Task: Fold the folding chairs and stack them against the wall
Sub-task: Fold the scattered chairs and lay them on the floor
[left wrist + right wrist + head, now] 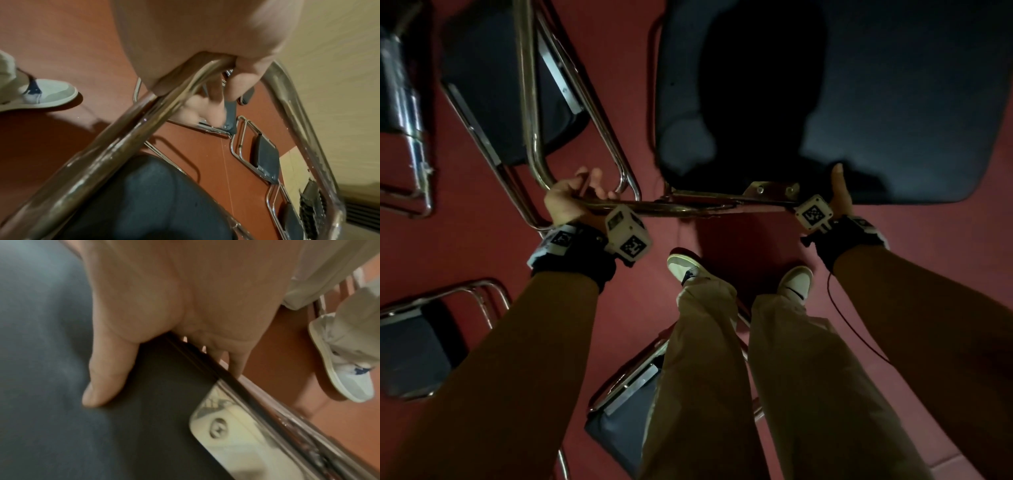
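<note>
Chair frame [671, 205] gleaming as glossy chromed metal tubing, seat [859, 85] looking like matt dark vinyl, perhaps cloth, floor [619, 51] showing smooth red.

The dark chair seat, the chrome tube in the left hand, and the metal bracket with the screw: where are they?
dark chair seat [893, 102], head view, on its padded surface.
chrome tube [115, 146], left wrist view, on the shiny bar below the grip.
metal bracket [236, 434], right wrist view, on the plate beside its screw.

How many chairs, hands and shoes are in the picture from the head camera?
Chairs: 5, one held and four others, the one at the left edge only partly seen
Hands: 2, left hand and right hand, both gripping the held chair
Shoes: 2
Total: 9
</note>
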Demonstrator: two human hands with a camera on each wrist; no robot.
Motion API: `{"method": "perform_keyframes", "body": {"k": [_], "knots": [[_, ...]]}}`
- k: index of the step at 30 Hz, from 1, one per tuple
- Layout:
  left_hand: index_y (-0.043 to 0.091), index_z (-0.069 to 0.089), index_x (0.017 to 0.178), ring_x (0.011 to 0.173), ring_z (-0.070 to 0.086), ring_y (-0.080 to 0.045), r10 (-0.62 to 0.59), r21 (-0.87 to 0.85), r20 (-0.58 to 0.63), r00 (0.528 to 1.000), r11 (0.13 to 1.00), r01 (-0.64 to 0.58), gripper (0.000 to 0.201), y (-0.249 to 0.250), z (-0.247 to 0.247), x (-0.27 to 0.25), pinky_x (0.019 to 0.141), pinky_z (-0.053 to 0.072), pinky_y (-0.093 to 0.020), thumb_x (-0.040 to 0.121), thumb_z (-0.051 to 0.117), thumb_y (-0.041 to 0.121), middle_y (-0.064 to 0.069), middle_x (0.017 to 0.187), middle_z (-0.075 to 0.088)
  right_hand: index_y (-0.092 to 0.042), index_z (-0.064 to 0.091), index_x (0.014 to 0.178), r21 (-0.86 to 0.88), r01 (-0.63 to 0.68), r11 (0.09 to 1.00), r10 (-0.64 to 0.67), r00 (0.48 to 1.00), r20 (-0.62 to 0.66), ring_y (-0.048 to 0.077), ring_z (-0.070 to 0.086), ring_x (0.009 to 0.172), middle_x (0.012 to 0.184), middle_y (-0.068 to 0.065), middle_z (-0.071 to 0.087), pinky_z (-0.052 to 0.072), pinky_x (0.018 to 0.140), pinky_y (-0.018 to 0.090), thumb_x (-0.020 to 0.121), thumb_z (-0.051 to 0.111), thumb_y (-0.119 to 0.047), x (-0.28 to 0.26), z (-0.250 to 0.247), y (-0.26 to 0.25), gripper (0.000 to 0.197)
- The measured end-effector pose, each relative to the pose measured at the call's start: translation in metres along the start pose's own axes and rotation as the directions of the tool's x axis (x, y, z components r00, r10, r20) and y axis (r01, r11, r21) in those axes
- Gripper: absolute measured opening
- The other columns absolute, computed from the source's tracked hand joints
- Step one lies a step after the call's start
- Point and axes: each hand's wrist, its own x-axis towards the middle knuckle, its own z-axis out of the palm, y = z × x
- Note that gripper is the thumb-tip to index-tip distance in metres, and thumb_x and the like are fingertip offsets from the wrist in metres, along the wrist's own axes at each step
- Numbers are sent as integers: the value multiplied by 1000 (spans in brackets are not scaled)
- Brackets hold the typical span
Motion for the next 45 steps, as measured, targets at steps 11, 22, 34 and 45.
{"method": "perform_keyframes", "body": {"k": [11, 22, 34, 45], "knots": [[17, 44, 67, 39, 33, -9, 12, -5, -11, 1000, 1000, -12, 43, -1, 15, -10, 43, 34, -18, 95, 63, 44, 6, 54, 39, -24, 63, 129, -139, -4, 990, 5, 1000, 8, 29, 72, 97, 111, 9, 74, 55, 82, 44, 36, 71, -92, 15, -19, -11, 115], [14, 50, 81, 40, 36, -11, 143, -26, 32, 989, 990, -142, 33, -1, 45, -35, 45, 39, -24, 90, 71, 39, 4, 54, 45, -13, 64, 104, -198, -48, 979, 29, 995, -100, 28, 64, 69, 60, 6, 70, 46, 57, 35, 82, 50, -79, -39, 5, -65, 71], [8, 51, 92, 38, 36, -13, 283, 22, 115, 952, 957, -288, 21, -12, 82, -91, 46, 40, -25, 97, 63, 25, 0, 49, 46, -47, 62, 123, -244, 62, 968, -91, 990, -110, 30, 72, 94, 116, 3, 71, 58, 81, 42, 56, 56, -91, -26, -22, -83, 81], [9, 52, 89, 36, 42, -14, 413, 179, 303, 859, 861, -477, 21, -46, 138, -198, 43, 42, -24, 96, 65, 24, -2, 50, 51, -11, 44, 131, 101, 292, 951, -268, 942, -202, 21, 71, 91, 111, 8, 68, 59, 82, 39, 59, 90, -48, -122, -46, -107, 93]]}}
